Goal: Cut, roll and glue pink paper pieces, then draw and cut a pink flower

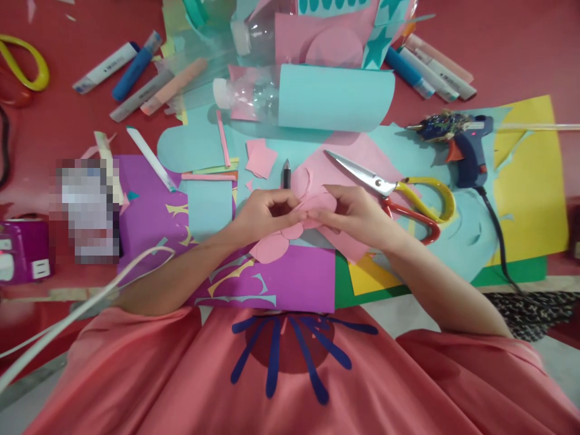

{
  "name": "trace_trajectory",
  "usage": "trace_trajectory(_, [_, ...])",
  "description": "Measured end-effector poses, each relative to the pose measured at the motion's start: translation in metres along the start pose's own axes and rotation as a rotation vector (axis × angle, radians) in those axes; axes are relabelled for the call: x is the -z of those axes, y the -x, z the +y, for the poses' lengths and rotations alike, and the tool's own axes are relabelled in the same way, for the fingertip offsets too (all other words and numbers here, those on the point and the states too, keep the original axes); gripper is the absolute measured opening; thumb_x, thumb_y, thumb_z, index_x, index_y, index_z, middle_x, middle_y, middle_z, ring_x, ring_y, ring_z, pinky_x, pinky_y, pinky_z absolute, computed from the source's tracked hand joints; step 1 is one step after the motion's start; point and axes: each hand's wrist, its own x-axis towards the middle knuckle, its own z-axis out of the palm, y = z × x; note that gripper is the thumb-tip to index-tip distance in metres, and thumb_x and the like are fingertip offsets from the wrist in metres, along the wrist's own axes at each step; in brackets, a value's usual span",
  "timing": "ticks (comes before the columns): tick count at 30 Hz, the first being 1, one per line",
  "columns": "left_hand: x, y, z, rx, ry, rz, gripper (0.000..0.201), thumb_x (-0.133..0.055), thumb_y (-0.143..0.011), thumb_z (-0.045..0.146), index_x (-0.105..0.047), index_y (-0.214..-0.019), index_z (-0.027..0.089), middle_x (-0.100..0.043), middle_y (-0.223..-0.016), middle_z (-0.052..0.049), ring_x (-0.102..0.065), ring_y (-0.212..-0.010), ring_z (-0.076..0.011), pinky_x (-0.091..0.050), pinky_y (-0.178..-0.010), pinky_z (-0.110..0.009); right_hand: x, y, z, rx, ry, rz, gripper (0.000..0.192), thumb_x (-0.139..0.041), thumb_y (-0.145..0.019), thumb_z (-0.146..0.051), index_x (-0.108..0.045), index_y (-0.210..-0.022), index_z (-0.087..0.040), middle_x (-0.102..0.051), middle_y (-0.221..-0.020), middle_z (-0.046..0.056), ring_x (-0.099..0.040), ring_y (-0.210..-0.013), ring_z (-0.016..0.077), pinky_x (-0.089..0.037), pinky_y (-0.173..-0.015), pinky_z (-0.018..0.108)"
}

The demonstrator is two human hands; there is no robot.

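Observation:
Both hands meet at the middle of the worktop over pink paper petals (319,202). My left hand (267,212) pinches the near left side of a petal between thumb and fingers. From the right, my right hand (356,214) grips the same pink paper, its thumb tip almost touching the left one. More rounded pink pieces (270,248) lie under and in front of the hands. A black pen (287,174) points away just beyond my left hand. Beside my right hand lie scissors (385,186) with yellow and red handles, blades partly apart.
A clear bottle wrapped in light blue paper (335,98) lies beyond the hands. At the right, a blue glue gun (473,145) rests on paper, its cord running toward me. Markers (417,72) lie on both sides. Purple paper (299,284) with scraps is in front; a white cable (90,311) crosses the left.

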Motion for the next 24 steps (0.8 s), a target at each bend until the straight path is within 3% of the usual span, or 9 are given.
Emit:
trace_trajectory(3, [0.003, -0.003, 0.0, -0.015, 0.081, 0.084, 0.039, -0.078, -0.067, 0.049, -0.056, -0.064, 0.018, -0.052, -0.059, 0.004, -0.046, -0.052, -0.0064, -0.036, -0.048, -0.02, -0.005, -0.004, 0.007, -0.017, -0.179, 0.103, 0.043, -0.07, -0.08, -0.055, -0.046, -0.064, -0.023, -0.043, -0.051, -0.007, -0.037, -0.043, 0.0066, -0.029, -0.04, 0.024])
trace_trajectory(8, [0.009, -0.007, -0.004, -0.103, 0.31, 0.279, 0.032, -0.082, -0.066, 0.038, -0.061, -0.086, 0.023, -0.058, -0.065, 0.006, -0.057, -0.06, -0.0076, -0.044, -0.056, -0.019, -0.01, -0.001, 0.016, 0.006, -0.346, 0.382, 0.033, -0.067, -0.084, -0.05, -0.05, -0.074, -0.025, -0.051, -0.059, -0.005, -0.05, -0.045, 0.0089, -0.043, -0.044, 0.025])
trace_trajectory(13, [0.015, -0.012, -0.005, -0.119, 0.424, 0.509, 0.039, -0.085, -0.062, 0.047, -0.059, -0.082, 0.025, -0.059, -0.062, 0.006, -0.056, -0.053, -0.0083, -0.042, -0.048, -0.021, -0.012, -0.001, 0.018, -0.024, -0.418, 0.48, 0.029, -0.069, -0.081, -0.046, -0.048, -0.081, -0.026, -0.057, -0.066, -0.005, -0.062, -0.054, 0.0115, -0.054, -0.053, 0.027])
trace_trajectory(15, [0.016, -0.011, -0.006, -0.157, 0.472, 0.493, 0.044, -0.076, -0.067, 0.062, -0.06, -0.083, 0.024, -0.061, -0.064, 0.004, -0.056, -0.051, -0.0099, -0.04, -0.041, -0.023, -0.012, -0.002, 0.018, -0.034, -0.484, 0.496, 0.028, -0.07, -0.08, -0.043, -0.048, -0.083, -0.026, -0.06, -0.07, -0.005, -0.067, -0.059, 0.0127, -0.056, -0.057, 0.027])
trace_trajectory(18, [0.011, -0.006, -0.009, -0.21, 0.454, 0.335, 0.059, -0.057, -0.072, 0.08, -0.06, -0.09, 0.023, -0.066, -0.069, -0.001, -0.057, -0.049, -0.0123, -0.04, -0.039, -0.026, -0.014, -0.002, 0.016, -0.04, -0.627, 0.512, 0.027, -0.071, -0.078, -0.042, -0.051, -0.085, -0.025, -0.065, -0.076, -0.003, -0.072, -0.069, 0.0142, -0.059, -0.061, 0.027])
trace_trajectory(20, [0.006, -0.002, -0.008, -0.195, 0.374, 0.227, 0.064, -0.068, -0.061, 0.081, -0.059, -0.085, 0.022, -0.068, -0.071, -0.001, -0.056, -0.047, -0.0113, -0.041, -0.04, -0.025, -0.018, -0.002, 0.014, -0.036, -0.694, 0.501, 0.027, -0.073, -0.076, -0.042, -0.055, -0.085, -0.024, -0.067, -0.078, -0.002, -0.073, -0.071, 0.0138, -0.06, -0.063, 0.026])
trace_trajectory(22, [0.001, 0.001, -0.006, -0.069, 0.206, 0.129, 0.059, -0.076, -0.057, 0.073, -0.06, -0.072, 0.019, -0.065, -0.063, -0.001, -0.057, -0.05, -0.0116, -0.045, -0.046, -0.025, -0.022, 0.0, 0.012, -0.04, -0.703, 0.443, 0.029, -0.076, -0.074, -0.042, -0.057, -0.081, -0.023, -0.067, -0.074, -0.002, -0.07, -0.065, 0.012, -0.059, -0.059, 0.024])
trace_trajectory(24, [-0.001, 0.003, -0.003, 0.043, 0.072, 0.14, 0.053, -0.072, -0.067, 0.069, -0.056, -0.061, 0.019, -0.058, -0.056, 0.0, -0.056, -0.053, -0.0108, -0.047, -0.051, -0.024, -0.025, 0.003, 0.012, -0.082, -0.644, 0.297, 0.032, -0.079, -0.072, -0.044, -0.058, -0.077, -0.02, -0.065, -0.067, -0.002, -0.064, -0.054, 0.0106, -0.053, -0.047, 0.022])
